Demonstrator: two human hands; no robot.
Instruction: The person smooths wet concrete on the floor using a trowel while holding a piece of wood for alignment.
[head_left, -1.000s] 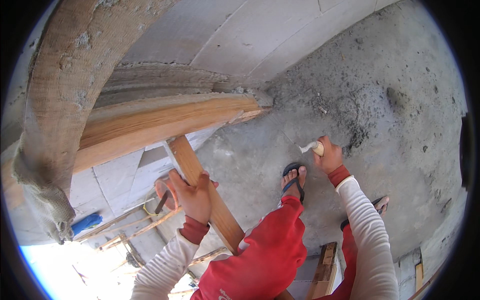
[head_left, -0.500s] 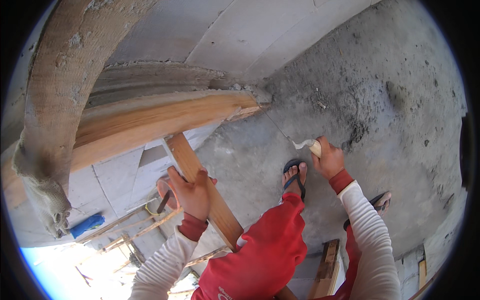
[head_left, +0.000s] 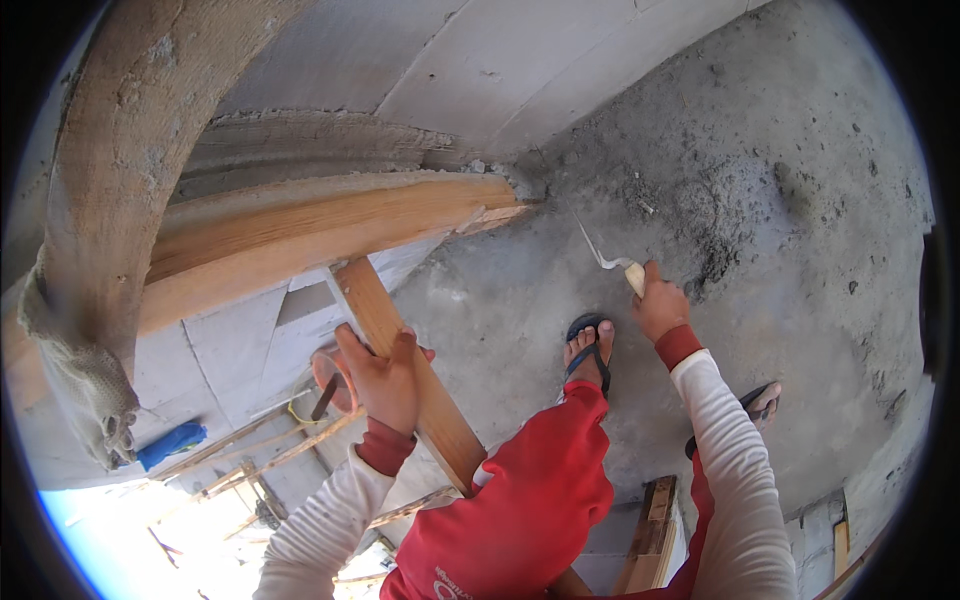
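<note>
My right hand (head_left: 664,308) grasped the trowel (head_left: 635,277) above the concrete floor (head_left: 500,290); my left hand (head_left: 388,388) was clenched round the wooden crosspiece (head_left: 447,432). The floor lay fairly smooth around my left foot (head_left: 588,352), but 1 crumbly patch (head_left: 722,235) appeared unfinished.

We're catching white lettering (head_left: 447,587) on the red clothing (head_left: 525,495), down past the lower end of the wooden board (head_left: 441,425), and it's skewed, small, too unclear for us to read whole!
</note>
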